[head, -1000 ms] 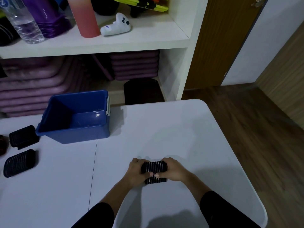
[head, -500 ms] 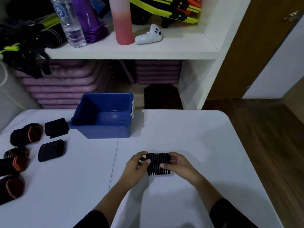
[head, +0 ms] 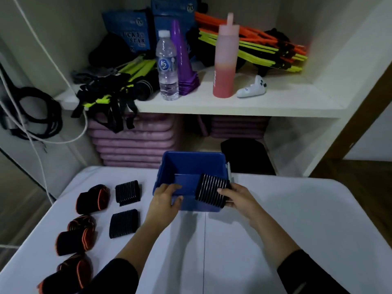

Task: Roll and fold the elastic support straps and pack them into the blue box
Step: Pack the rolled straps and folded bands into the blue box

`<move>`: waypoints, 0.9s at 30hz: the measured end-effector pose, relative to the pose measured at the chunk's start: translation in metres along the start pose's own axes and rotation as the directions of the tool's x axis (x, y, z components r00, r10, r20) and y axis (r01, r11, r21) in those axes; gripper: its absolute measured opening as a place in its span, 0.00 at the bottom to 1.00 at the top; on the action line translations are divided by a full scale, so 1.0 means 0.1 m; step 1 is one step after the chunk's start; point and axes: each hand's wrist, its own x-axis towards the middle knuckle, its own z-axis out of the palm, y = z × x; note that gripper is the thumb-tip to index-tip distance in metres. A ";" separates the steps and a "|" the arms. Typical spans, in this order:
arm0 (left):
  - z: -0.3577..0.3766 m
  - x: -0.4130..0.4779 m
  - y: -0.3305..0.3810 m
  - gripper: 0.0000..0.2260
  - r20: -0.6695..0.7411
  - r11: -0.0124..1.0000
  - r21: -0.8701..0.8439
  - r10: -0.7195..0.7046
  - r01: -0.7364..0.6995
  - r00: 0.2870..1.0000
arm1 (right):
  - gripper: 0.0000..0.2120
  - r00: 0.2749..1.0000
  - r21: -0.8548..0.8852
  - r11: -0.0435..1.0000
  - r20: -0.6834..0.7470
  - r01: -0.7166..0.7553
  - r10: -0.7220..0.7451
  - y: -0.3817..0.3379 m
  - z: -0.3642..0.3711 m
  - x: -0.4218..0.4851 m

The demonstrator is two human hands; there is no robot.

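Where spare straps lie: black-and-orange rolled elastic straps [head: 92, 199] and two flat black ribbed straps [head: 127, 191] on the white table [head: 275, 219], far left.
Left hand [head: 164, 198]: fingers hooked over the near wall of the blue plastic box [head: 191, 154], thumb outside, gripping it.
Folded black ribbed strap [head: 212, 190]: over the box's near right corner, ribs pointing toward the opening.
Right hand [head: 237, 198]: pinching that strap's right edge; the opening lies just ahead and left.

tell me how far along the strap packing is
Done: two ribbed black straps lie folded beside the blue box, and orange-trimmed straps look rolled farther left. In hand: the right hand holds a folded strap at the box's near rim; the left hand grips that rim. Left: packing them all; no strap shows inside yet.
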 end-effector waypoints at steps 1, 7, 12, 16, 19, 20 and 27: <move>-0.07 0.08 -0.08 0.14 -0.019 0.999 0.036 0.006 -0.005 1.000 | 0.12 1.000 0.002 1.000 -0.015 -0.002 0.002 -0.05 0.10 0.09; -0.30 0.58 -0.54 0.20 -0.019 0.981 0.191 -0.033 0.036 0.999 | 0.09 0.996 0.008 0.999 -0.072 -0.047 0.048 -0.13 0.62 0.64; -0.26 0.90 -0.81 0.23 0.122 0.988 0.150 -0.064 0.045 0.990 | 0.10 0.988 -0.131 0.982 -0.085 -0.138 0.128 -0.03 0.84 1.04; -0.18 1.03 -0.96 0.23 0.209 0.999 0.050 0.008 -0.019 0.978 | 0.21 0.974 -0.208 0.954 -0.107 -0.217 0.199 0.08 0.93 1.28; -0.17 1.05 -1.02 0.24 0.222 0.999 -0.015 0.047 -0.044 0.974 | 0.22 0.964 -0.270 0.926 -0.099 -0.265 0.247 0.16 0.97 1.41; -0.17 1.05 -1.03 0.24 0.225 0.998 -0.029 0.060 -0.055 0.972 | 0.22 0.962 -0.293 0.917 -0.090 -0.272 0.257 0.19 0.98 1.45; -0.18 0.87 -1.11 0.25 0.234 0.994 -0.099 0.077 -0.056 0.969 | 0.16 0.935 -0.471 0.820 -0.030 -0.325 0.354 0.36 1.07 1.48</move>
